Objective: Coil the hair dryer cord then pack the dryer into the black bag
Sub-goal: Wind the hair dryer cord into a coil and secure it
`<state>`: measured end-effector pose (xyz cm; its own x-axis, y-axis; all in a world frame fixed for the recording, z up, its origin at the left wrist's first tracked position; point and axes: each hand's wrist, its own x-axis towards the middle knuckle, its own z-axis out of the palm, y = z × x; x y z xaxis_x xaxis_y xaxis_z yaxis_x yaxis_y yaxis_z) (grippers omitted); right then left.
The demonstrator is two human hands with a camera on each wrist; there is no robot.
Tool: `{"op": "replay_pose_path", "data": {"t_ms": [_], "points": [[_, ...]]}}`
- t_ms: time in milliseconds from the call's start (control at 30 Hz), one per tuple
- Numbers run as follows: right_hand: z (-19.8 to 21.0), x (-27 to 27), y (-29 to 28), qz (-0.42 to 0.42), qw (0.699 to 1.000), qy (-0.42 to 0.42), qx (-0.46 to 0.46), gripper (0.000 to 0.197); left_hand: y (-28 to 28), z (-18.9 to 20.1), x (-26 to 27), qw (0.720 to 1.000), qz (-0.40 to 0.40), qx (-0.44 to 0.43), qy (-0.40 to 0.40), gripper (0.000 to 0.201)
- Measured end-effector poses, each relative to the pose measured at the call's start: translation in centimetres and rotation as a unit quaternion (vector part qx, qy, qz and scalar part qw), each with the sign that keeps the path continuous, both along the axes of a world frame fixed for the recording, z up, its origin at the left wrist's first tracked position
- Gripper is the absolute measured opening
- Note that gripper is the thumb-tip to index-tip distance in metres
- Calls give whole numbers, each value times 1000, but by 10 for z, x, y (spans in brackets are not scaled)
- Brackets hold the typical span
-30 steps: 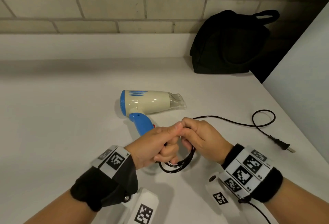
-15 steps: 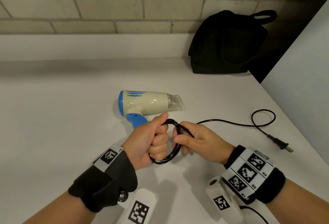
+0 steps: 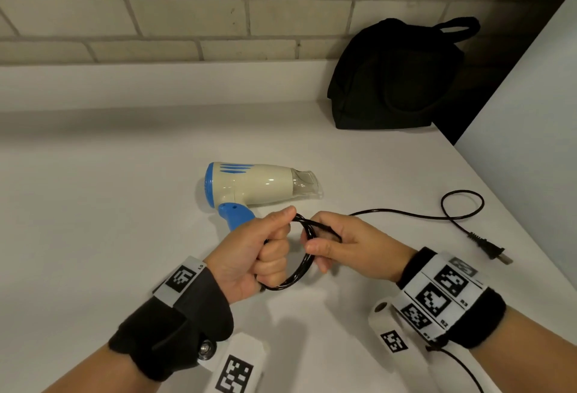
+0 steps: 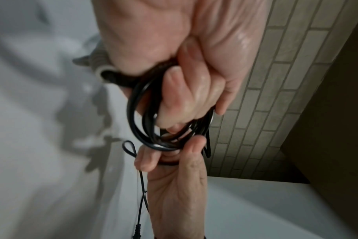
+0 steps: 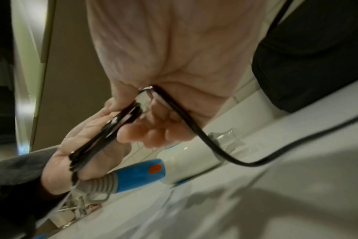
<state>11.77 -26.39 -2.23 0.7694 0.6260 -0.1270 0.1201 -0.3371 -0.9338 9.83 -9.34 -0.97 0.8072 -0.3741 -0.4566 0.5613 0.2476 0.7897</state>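
Observation:
A cream and blue hair dryer (image 3: 256,185) lies on the white counter (image 3: 93,220), nozzle to the right. My left hand (image 3: 259,255) grips a bundle of black cord loops (image 3: 299,270) just in front of the dryer's blue handle (image 5: 137,171). My right hand (image 3: 349,245) pinches the top of the same coil (image 4: 153,129) between thumb and fingers. The loose cord (image 3: 406,214) runs right from that hand, makes a loop and ends at the plug (image 3: 490,250) on the counter. The black bag (image 3: 396,77) stands at the back right against the brick wall.
A white panel (image 3: 524,130) rises along the right edge of the counter beside the bag. A low white ledge (image 3: 156,83) runs under the brick wall. Bare counter stretches to the left of the dryer.
A second ago both hands were pressed together over the coil. They have since drawn apart, with the coil now stretched between them and raised a little toward the dryer.

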Motion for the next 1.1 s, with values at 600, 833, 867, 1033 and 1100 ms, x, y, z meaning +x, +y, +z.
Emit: {"op": "replay_pose_path", "data": {"t_ms": [600, 833, 867, 1033, 1100], "points": [[21, -35, 32, 65, 838, -382, -384, 33, -34, 10, -12, 904, 102, 200, -364, 39], [55, -38, 10, 94, 885, -339, -307, 40, -24, -16, -13, 876, 11, 249, -414, 48], [58, -36, 7, 79, 893, -337, -288, 42, -24, -18, -15, 877, -3, 257, -406, 46], [51, -17, -9, -14, 928, -282, -243, 34, -17, -16, -17, 933, -72, 203, -287, 50], [43, -14, -8, -6, 940, -259, -221, 45, -12, -15, -16, 951, -77, 145, -262, 53]]}}
